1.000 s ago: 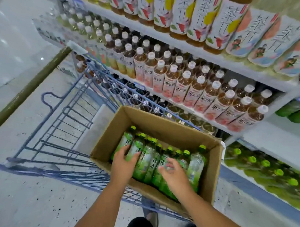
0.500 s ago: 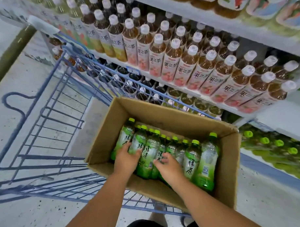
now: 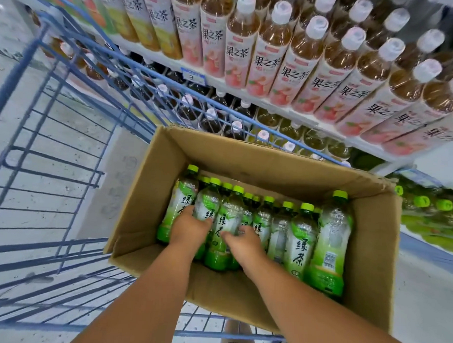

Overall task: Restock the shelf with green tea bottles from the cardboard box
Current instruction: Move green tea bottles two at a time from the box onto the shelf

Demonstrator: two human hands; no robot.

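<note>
Inside cardboard box [image 3: 259, 159], both hands [image 3: 190, 227] on bottles [image 3: 226, 222].

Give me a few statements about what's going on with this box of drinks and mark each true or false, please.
1. Both hands are down in the box among the green bottles. True: the left hand and right hand are each on bottles.
2. The green bottles have white caps. False: their caps are green; the white caps are on the peach tea bottles on the shelf.
3. The box sits in a blue wire cart. True.
4. The box is nearly empty. False: a packed row of bottles stands in it.
5. One hand is placing a bottle on the shelf. False: neither hand has left the box.
</note>
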